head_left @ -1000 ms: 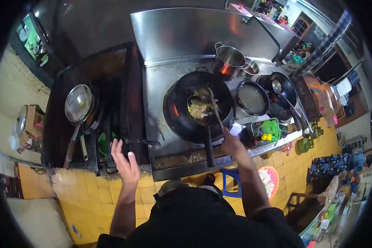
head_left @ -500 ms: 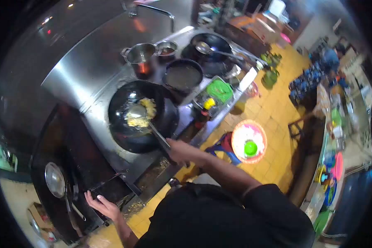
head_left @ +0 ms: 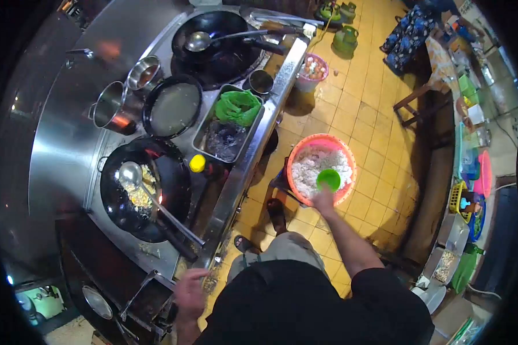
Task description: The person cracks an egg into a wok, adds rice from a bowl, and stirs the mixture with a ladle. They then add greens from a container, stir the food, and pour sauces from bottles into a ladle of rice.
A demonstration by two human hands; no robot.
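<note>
My right hand is at the near rim of a small green bowl, its blurred fingers closed on the edge. The bowl sits in white rice inside a round orange-pink basin. Low beside the stove, my left hand is empty, fingers loosely apart and somewhat smeared. A ladle rests in the black wok, its handle lying over the wok's near side. Yellowish scrambled egg lies under and beside the ladle's bowl.
Along the stove stand a steel pot, a black pan of liquid, a tray with a green bag, and another wok. A bucket and gas cylinders stand on the yellow tiles. A crowded counter runs along the right.
My right hand has let go of the ladle and moved right to the green bowl. The ladle stays in the wok. The view has turned toward the basin.
</note>
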